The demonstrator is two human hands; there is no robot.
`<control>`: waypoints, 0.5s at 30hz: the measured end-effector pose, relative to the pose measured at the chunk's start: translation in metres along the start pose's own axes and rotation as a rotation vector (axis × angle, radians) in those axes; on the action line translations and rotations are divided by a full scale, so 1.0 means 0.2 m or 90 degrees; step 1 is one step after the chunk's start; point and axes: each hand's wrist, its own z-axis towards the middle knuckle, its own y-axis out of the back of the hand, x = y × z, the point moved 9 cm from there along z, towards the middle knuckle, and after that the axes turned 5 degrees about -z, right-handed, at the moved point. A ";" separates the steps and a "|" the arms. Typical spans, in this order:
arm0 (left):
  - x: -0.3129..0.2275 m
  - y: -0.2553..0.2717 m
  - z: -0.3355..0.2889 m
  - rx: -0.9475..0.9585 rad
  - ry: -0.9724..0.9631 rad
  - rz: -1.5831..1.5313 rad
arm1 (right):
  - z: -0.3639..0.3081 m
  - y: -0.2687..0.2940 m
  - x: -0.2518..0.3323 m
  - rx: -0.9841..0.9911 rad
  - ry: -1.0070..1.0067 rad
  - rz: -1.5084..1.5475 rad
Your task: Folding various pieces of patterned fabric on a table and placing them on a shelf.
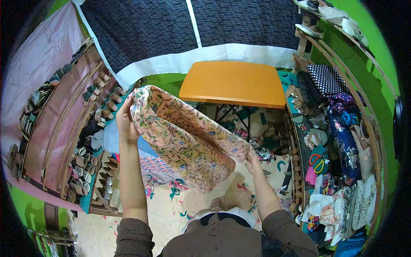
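Note:
A peach floral cloth [184,147] hangs in the air between my two hands, its middle sagging in a deep fold. My left hand [126,120] is raised higher and grips the cloth's upper left corner, fingers partly hidden behind it. Lower down, my right hand [252,162] pinches the other end of the same edge. Behind the cloth stands an orange-topped folding table [233,83], which the cloth's upper edge comes close to in the view.
Shelves on the left hold several shoes [113,105]. At right, a shelf carries folded fabrics [342,124], scraps and yellow-and-red handled scissors [317,162]. Coloured offcuts [175,190] litter the tiled floor [165,210]. Dark patterned curtains [141,30] hang at the back.

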 end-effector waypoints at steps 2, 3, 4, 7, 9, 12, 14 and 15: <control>-0.02 0.10 0.01 -0.002 0.004 -0.021 | 0.08 0.07 0.19 -0.076 0.043 0.067; -0.01 0.11 0.00 0.010 0.017 -0.021 | 0.12 0.10 0.35 -0.093 0.106 0.163; 0.01 0.14 0.01 0.023 0.033 -0.024 | 0.15 0.13 0.53 -0.112 0.170 0.258; -0.13 0.39 -0.09 -0.064 0.024 -0.009 | -0.05 -0.36 0.94 -0.091 0.171 0.236; -0.07 0.46 -0.07 -0.073 0.049 -0.028 | -0.02 -0.48 0.92 -0.013 -0.055 -0.090; 0.09 0.61 0.03 -0.081 0.055 -0.026 | 0.13 -0.11 1.10 -0.095 0.049 -0.212; 0.06 0.75 -0.01 -0.105 0.037 0.008 | 0.11 -0.29 1.29 0.056 0.083 0.052; 0.01 0.82 -0.05 -0.124 0.023 0.040 | 0.05 -0.48 1.35 0.103 0.101 0.139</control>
